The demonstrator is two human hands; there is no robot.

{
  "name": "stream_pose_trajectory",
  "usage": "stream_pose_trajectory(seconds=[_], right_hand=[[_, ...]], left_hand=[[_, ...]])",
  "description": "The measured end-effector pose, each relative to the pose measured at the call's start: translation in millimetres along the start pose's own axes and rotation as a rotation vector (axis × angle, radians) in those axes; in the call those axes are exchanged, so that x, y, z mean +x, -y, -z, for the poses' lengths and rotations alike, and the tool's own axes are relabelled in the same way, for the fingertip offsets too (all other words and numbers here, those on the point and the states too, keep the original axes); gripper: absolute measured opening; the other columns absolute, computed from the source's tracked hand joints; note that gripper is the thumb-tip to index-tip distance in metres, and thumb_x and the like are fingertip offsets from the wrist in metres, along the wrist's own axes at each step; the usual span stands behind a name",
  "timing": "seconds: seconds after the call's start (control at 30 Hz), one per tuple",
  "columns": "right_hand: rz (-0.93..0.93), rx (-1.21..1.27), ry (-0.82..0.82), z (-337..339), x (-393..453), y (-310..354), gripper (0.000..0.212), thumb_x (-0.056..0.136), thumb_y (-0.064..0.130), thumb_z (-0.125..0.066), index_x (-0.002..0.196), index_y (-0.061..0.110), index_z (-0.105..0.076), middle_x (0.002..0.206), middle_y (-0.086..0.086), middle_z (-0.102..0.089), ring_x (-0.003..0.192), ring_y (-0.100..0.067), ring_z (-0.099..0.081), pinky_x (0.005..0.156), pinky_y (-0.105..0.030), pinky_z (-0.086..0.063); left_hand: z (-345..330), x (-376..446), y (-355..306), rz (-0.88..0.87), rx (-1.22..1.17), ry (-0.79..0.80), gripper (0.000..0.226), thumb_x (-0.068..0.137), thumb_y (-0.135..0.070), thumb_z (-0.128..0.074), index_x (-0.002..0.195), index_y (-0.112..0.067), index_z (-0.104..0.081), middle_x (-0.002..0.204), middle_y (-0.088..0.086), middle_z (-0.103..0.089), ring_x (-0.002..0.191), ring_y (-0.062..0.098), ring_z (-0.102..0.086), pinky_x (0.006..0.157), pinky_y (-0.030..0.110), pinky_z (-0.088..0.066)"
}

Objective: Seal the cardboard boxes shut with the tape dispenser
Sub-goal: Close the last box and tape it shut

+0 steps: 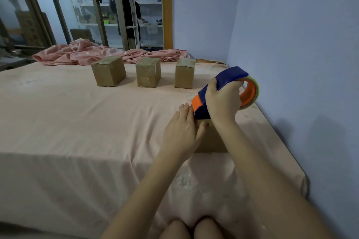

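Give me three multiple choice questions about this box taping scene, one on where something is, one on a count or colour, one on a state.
1. Where does the tape dispenser sit?
A. above the near box
B. on the pink blanket
C. on the floor
2. How many boxes stand in the far row?
A. two
B. three
C. five
3. What is the right hand doing?
A. hanging idle
B. pressing the bed sheet
C. gripping the dispenser

Answers: 1 A, it is held over the box by the left hand; 2 B, three stand side by side; 3 C, fingers wrap its blue body.
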State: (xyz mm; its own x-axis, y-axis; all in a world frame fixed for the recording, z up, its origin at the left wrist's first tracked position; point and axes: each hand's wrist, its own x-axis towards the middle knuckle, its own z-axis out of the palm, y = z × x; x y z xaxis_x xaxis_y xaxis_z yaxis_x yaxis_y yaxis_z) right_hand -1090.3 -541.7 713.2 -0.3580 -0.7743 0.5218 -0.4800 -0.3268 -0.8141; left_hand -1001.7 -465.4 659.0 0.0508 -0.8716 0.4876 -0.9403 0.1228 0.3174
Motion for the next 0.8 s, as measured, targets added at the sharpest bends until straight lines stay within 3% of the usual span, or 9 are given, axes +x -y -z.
stream_pose_trajectory(seconds=[0.17, 0.4, 0.5, 0.63, 0.8], right_hand=[[-0.170, 0.170, 0.017, 11, 15, -7, 0.041, 0.090, 0.028, -0.058, 0.121, 0.009, -0.040, 0.099, 0.003, -0.053, 0.085, -0.014, -0.057, 0.060, -0.018, -0.048], [-0.221, 0.252, -0.001, 20, 29, -2, 0.036, 0.089, 0.027, -0.059, 0.116, 0.009, -0.043, 0.095, 0.002, -0.056, 0.083, -0.015, -0.060, 0.066, -0.025, -0.054], [-0.153, 0.255, -0.075, 33, 43, 0, 0.033, 0.088, 0.026, -0.057, 0.112, 0.005, -0.046, 0.089, 0.004, -0.056, 0.077, -0.012, -0.059, 0.060, -0.019, -0.045], [-0.010, 0.061, -0.034, 36, 39, -2, 0.039, 0.091, 0.027, -0.056, 0.118, 0.003, -0.041, 0.092, 0.005, -0.051, 0.076, -0.010, -0.050, 0.054, -0.011, -0.032], [0.145, -0.076, 0.003, 34, 26, -6, 0.042, 0.091, 0.025, -0.056, 0.122, 0.004, -0.038, 0.107, -0.007, -0.060, 0.089, -0.017, -0.059, 0.064, -0.022, -0.041]], left_hand=[[-2, 2, 0, -0.030, 0.132, -0.007, 0.060, 0.098, -0.047, -0.027, 0.141, -0.007, -0.037, 0.149, 0.009, -0.036, 0.142, 0.020, -0.024, 0.112, 0.027, -0.021], [-2, 0, 0, -0.022, 0.152, -0.022, 0.059, 0.098, -0.046, -0.030, 0.138, -0.005, -0.040, 0.147, 0.012, -0.039, 0.141, 0.021, -0.028, 0.108, 0.029, -0.030], [-3, 1, -1, -0.025, 0.151, -0.021, 0.057, 0.098, -0.045, -0.032, 0.137, -0.005, -0.042, 0.147, 0.012, -0.040, 0.141, 0.021, -0.028, 0.108, 0.028, -0.029], [-4, 3, -1, -0.017, 0.133, -0.016, 0.058, 0.098, -0.046, -0.030, 0.137, -0.006, -0.041, 0.147, 0.011, -0.039, 0.141, 0.021, -0.027, 0.108, 0.028, -0.029], [-4, 2, 0, -0.006, 0.119, -0.013, 0.057, 0.097, -0.048, -0.030, 0.137, -0.008, -0.042, 0.149, 0.009, -0.037, 0.142, 0.020, -0.026, 0.106, 0.028, -0.031]])
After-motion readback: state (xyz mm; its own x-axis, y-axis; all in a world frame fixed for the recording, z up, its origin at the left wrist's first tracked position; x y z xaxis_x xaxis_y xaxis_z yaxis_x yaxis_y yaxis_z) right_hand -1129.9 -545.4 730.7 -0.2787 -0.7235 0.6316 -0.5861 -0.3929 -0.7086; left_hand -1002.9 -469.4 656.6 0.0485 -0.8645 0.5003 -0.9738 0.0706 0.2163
